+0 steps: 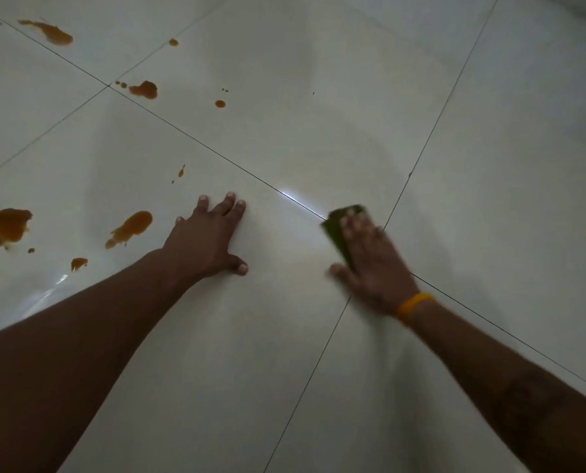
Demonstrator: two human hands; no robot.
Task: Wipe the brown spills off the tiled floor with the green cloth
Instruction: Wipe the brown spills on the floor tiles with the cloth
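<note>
My right hand (370,261), motion-blurred and wearing a yellow wristband, presses a folded green cloth (339,230) flat against the pale tiled floor (318,114) near a crossing of grout lines. My left hand (209,240) rests flat on the tile with fingers spread and holds nothing. Brown spills lie to the left: a large puddle (3,227) at the left edge, a long blot (131,228) close to my left hand, a small one (78,262) below it. Further off sit a blot (144,89), a drop (220,103) and a streak (49,31).
Dark grout lines cross the glossy tiles diagonally. A bright light reflection (293,196) shines on the floor between my hands. The tiles around and to the right of the cloth show no brown marks.
</note>
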